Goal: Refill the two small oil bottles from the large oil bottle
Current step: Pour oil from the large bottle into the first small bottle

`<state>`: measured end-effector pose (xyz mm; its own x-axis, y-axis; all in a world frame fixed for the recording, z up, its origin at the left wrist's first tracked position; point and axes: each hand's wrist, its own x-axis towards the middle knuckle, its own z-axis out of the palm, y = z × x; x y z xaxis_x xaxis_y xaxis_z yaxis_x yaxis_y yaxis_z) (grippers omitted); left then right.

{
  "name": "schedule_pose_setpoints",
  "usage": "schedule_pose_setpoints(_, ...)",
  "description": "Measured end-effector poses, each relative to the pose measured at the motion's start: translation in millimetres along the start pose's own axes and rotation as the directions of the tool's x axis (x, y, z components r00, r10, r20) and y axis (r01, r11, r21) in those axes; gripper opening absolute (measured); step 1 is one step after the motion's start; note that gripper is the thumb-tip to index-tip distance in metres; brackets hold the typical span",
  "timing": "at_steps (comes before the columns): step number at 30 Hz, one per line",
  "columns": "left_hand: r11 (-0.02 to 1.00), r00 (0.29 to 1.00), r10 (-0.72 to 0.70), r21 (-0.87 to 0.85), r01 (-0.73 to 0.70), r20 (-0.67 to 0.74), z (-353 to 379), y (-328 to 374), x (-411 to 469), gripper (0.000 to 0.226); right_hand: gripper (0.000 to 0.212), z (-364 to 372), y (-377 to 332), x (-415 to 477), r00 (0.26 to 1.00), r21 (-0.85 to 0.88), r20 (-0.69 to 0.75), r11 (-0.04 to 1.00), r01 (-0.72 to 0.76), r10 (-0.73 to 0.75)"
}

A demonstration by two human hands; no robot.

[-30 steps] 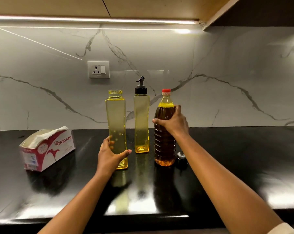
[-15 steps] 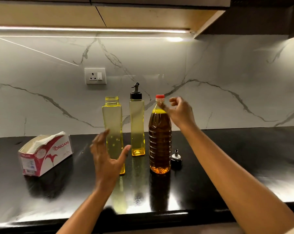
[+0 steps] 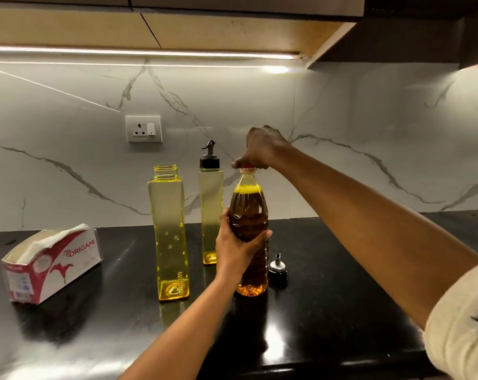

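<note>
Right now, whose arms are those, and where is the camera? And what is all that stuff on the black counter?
Those are a person's own arms, not a machine. The camera sits on their head, so you see what they see, looking forward and down. The left hand holds the big brown oil bottle around its middle. The right hand grips its cap from above. On the black counter stand two tall yellow bottles: an open bottle and a spouted bottle. A loose spout sits beside the big bottle, and a tissue box lies at the left.

dim kitchen | LED strip (image 3: 139, 52) overhead | glare on countertop (image 3: 342, 311) | edges warped
</note>
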<state>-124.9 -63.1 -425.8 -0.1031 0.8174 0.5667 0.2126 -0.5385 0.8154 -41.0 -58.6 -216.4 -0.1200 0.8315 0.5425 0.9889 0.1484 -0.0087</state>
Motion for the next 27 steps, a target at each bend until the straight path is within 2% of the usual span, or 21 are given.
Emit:
schedule_pose_setpoints(3, 1.0, 1.0, 0.009, 0.005, -0.009, -0.006, 0.4, -3.1, 1.5, 0.094, 0.041, -3.8, 0.5, 3.6, 0.997, 0.061, 0.074, 0.998, -0.008, 0.004)
schedule_pose_setpoints(6, 1.0, 1.0, 0.017, -0.013, -0.016, 0.019, -0.6, -4.0, 4.5, 0.095, 0.034, -4.2, 6.6, 9.7, 0.987, 0.191, 0.162, 0.982, -0.017, -0.014)
schedule_pose_setpoints(14, 1.0, 0.994, -0.018, -0.022, 0.02, 0.112, -9.1, -7.2, 12.4, 0.098, 0.025, -19.6, 17.8, 12.0, 0.892, 0.405, 0.396, 0.913, 0.043, -0.218)
schedule_pose_setpoints(18, 0.999, 0.991, -0.034, -0.03, 0.038, 0.127, -11.0, -7.4, 13.2, 0.099, 0.041, -27.8, 17.4, 12.5, 0.823, 0.428, 0.504, 0.904, 0.025, -0.262)
schedule_pose_setpoints(19, 0.999, 0.991, -0.034, -0.032, 0.039, 0.127, -10.9, -6.8, 12.9, 0.098, 0.043, -30.1, 17.4, 13.1, 0.829, 0.424, 0.499, 0.906, 0.021, -0.253)
schedule_pose_setpoints(21, 0.999, 0.991, -0.036, -0.034, 0.041, 0.131, -10.7, -6.5, 12.8, 0.097, 0.039, -31.6, 15.9, 14.9, 0.892, 0.389, 0.422, 0.921, -0.017, -0.161)
schedule_pose_setpoints(24, 0.998, 0.989, -0.042, -0.03, 0.046, 0.139, -11.5, -5.4, 12.5, 0.1, 0.051, -23.9, 8.1, 16.0, 0.952, 0.172, 0.307, 0.983, -0.067, 0.012)
schedule_pose_setpoints(27, 0.998, 0.988, -0.057, -0.027, 0.061, 0.142, -13.0, -4.9, 12.9, 0.103, 0.046, -12.0, 1.9, 18.0, 0.959, 0.106, 0.284, 0.994, -0.027, -0.004)
